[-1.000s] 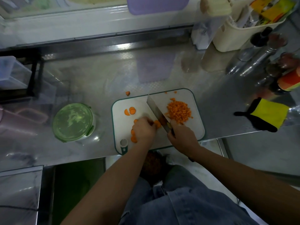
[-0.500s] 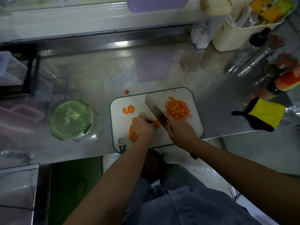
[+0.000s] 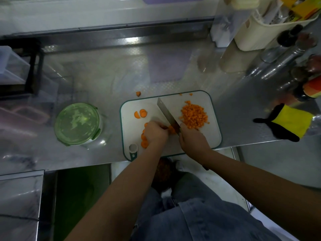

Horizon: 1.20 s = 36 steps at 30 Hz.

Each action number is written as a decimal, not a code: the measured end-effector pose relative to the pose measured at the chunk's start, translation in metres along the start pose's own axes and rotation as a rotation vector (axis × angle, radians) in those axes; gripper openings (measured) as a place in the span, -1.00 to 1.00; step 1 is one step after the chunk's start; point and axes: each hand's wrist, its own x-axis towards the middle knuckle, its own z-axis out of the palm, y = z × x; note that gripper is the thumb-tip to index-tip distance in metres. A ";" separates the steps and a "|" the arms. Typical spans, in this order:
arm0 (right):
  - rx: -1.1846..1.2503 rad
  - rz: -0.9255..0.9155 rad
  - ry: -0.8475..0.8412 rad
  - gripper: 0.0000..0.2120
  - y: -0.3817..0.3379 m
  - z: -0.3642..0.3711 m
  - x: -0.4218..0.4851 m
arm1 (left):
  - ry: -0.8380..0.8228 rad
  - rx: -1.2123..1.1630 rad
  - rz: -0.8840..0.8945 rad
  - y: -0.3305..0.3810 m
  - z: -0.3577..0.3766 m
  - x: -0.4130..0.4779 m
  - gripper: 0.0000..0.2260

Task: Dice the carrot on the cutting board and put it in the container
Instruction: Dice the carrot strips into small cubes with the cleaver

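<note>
The right hand [image 3: 192, 139] gripped the cleaver [image 3: 165, 112]; the left hand [image 3: 155, 133] pinched half-hidden carrot slices [image 3: 144, 144] near the front edge of the cutting board [image 3: 130, 129].

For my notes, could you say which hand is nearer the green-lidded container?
Left. The left hand sits right of the container; the right hand is farther right.
</note>
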 end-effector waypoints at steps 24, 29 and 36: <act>-0.039 -0.031 -0.012 -0.78 -0.002 -0.003 0.000 | -0.007 0.003 0.021 -0.002 0.000 0.004 -0.91; -0.009 -0.022 0.035 -0.77 -0.002 0.002 0.003 | 0.008 -0.012 0.001 -0.002 0.001 0.004 -0.89; 0.095 -0.074 0.060 -0.67 -0.002 -0.011 0.003 | 0.003 -0.035 -0.005 -0.004 0.001 0.004 -0.89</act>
